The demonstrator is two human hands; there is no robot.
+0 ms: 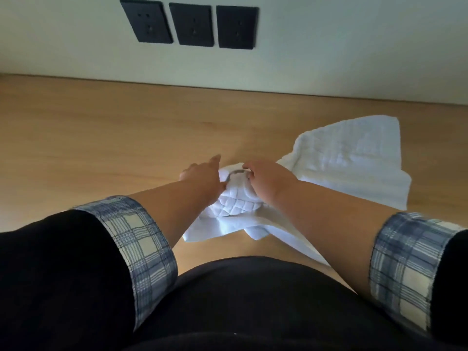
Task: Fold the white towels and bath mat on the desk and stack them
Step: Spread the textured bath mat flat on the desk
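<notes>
**Top near, hands on a bunched cloth, nothing folded yet**

Top (240, 300), dark, fills the near edge of my view, with plaid cuffs (136, 244) on either side and bare forearms reaching away from me.

Past them, the right hand (266, 178) is curled over the far end of a quilted white cloth (235, 203) and grips it. This cloth lies bunched at mid-desk, just right of centre. The left hand (200, 176) sits against the cloth's left side, forefinger straight and thumb on the fabric. I cannot tell whether it pinches.

Farther right, a second white towel (349, 158) lies loosely spread and rumpled on the desk (101, 138). Beyond it, three black sockets (192, 24) sit on the wall (329, 59).

I judge the task barely begun: I see no neat fold and no stack, and both pieces are left to do.

Smooth white fabric runs under the right forearm, and I can't say which piece it belongs to. Nor can I say which piece is the bath mat. The left fingers beyond the forefinger are hidden.
</notes>
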